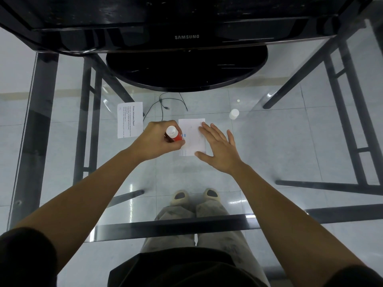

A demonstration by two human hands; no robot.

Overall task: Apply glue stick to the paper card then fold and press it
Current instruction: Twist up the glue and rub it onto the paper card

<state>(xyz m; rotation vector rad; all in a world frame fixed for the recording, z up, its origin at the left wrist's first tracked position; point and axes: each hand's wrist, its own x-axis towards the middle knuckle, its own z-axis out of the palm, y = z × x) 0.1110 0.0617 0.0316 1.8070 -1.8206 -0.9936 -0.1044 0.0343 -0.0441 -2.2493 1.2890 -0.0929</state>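
Head | monitor [186,36] beyond card [191,137] | cap [234,114], possibly, right

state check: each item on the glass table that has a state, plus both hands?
glue stick: uncapped, tilted, tip at card's left edge
cap: off, standing apart
paper card: flat, unfolded
printed sheet: flat, untouched
left hand: grip shut on glue stick
right hand: open, flat on card

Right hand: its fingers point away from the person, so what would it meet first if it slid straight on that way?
Sliding on along the paper card, the right hand would probably run onto bare glass table, then reach the monitor base; depth is uncertain.
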